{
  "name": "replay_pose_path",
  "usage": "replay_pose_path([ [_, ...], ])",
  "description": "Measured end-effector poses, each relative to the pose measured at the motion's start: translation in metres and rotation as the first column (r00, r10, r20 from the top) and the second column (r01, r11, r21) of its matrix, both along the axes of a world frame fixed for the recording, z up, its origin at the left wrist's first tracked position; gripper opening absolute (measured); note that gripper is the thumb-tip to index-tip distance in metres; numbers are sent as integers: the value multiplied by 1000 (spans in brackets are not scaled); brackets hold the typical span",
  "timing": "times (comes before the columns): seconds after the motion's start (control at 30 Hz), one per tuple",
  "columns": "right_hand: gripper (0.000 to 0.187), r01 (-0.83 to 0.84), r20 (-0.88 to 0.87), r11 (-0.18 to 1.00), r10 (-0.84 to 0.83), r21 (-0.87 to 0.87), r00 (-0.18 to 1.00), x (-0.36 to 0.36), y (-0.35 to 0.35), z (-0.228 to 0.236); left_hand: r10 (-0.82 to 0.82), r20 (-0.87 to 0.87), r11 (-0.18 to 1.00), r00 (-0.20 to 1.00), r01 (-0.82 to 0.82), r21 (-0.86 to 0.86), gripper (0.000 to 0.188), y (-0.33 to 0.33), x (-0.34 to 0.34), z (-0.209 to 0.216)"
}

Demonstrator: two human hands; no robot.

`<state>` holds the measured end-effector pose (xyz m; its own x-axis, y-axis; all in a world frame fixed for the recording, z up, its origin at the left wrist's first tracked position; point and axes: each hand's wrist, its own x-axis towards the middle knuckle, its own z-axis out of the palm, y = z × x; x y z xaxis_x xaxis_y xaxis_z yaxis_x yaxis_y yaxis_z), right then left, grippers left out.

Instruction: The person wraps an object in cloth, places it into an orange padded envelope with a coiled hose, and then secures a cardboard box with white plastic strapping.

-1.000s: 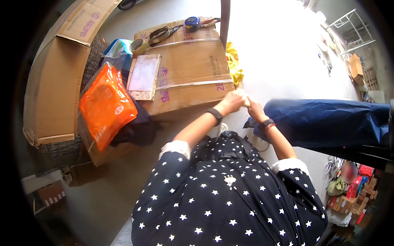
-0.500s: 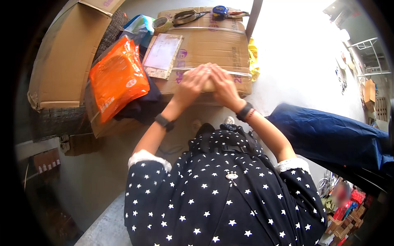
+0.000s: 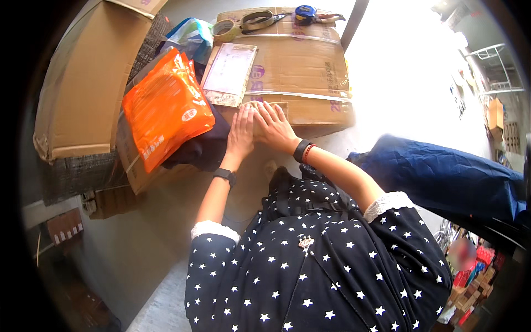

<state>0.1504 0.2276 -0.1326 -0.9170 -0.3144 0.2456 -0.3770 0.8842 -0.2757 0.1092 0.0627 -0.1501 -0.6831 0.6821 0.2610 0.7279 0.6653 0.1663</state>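
My left hand (image 3: 241,133) and my right hand (image 3: 276,130) lie side by side at the near left edge of a large strapped carton (image 3: 310,66). Their fingers are stretched out, pointing away from me. Both rest on a small brown cardboard piece (image 3: 283,108), mostly hidden under them; whether it is a box or a flat sheet I cannot tell. Just beyond my fingertips, a stack of printed paper sheets (image 3: 229,72) lies on the carton. Left of my left hand is an orange plastic packet (image 3: 166,110) on dark cloth (image 3: 207,141).
Along the carton's far edge are a tape roll (image 3: 224,31), a coiled strap (image 3: 258,21) and a blue tape measure (image 3: 306,15). An open carton (image 3: 91,83) stands at the left. A dark blue cover (image 3: 442,171) drapes something at the right. A dark post (image 3: 354,25) rises beyond the carton.
Both hands have shifted left and nearer to me along the carton's front edge. They have gone from angled together to lying more flat. The view has turned slightly.
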Motion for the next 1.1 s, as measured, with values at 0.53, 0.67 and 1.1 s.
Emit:
replay_pose_path([
  [0.53, 63, 65, -181, 995, -51, 76, 982, 56, 142, -3, 0, -161, 978, 987, -34, -205, 61, 161, 51, -23],
  [0.67, 60, 186, -147, 981, -192, -52, 970, 88, 200, -10, -92, -243, 994, 966, 75, -77, 52, 238, 75, -31],
  [1.1, 28, 434, 475, 758, -188, -487, 860, 148, 296, 54, -357, 308, 926, 882, 291, 240, 47, 298, 98, 51],
])
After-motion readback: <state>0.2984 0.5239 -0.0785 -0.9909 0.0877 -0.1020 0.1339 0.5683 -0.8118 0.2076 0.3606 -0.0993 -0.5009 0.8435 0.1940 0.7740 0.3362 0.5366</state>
